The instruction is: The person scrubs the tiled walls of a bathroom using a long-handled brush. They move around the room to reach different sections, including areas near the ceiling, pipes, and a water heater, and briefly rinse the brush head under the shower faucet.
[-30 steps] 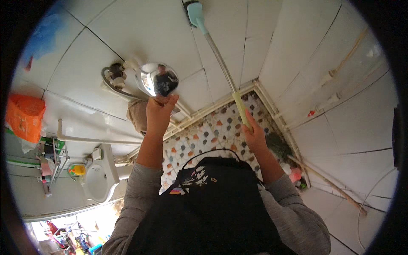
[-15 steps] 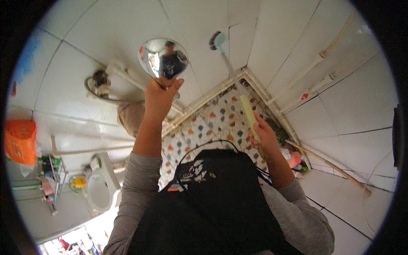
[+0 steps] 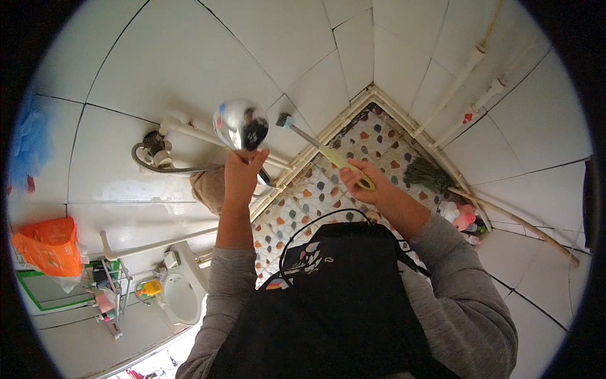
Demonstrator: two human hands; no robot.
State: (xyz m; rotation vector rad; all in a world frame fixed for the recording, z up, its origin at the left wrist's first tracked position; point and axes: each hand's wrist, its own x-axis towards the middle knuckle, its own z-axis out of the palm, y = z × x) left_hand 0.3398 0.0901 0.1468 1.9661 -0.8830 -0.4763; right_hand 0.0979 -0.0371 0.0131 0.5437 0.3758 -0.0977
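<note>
My left hand (image 3: 243,167) is closed round the handle of a shiny metal ladle (image 3: 237,120), held up in front of the tiled wall. Its rounded, mirror-like bowl throws back a dark reflection, and a black handle end shows below my fingers. In my right hand (image 3: 366,180) is a long-handled scrub brush (image 3: 331,155) with a yellow-green grip, a grey shaft and dark bristles. The brush slants up to the left, so its head (image 3: 285,120) is just right of the ladle bowl, with a gap between them.
Pebble-patterned floor (image 3: 303,196) meets white tiled walls. A valve (image 3: 154,148) with pipes and a brown cloth-like bundle (image 3: 209,189) are at the left. A white sink (image 3: 183,297) and an orange bag (image 3: 47,246) lie farther left. A broom (image 3: 429,175) and bottles (image 3: 464,216) stand right.
My right hand has swung the brush leftward, bringing its head close to the ladle. The ladle has tilted and sits lower in view. The whole view has also shifted.
</note>
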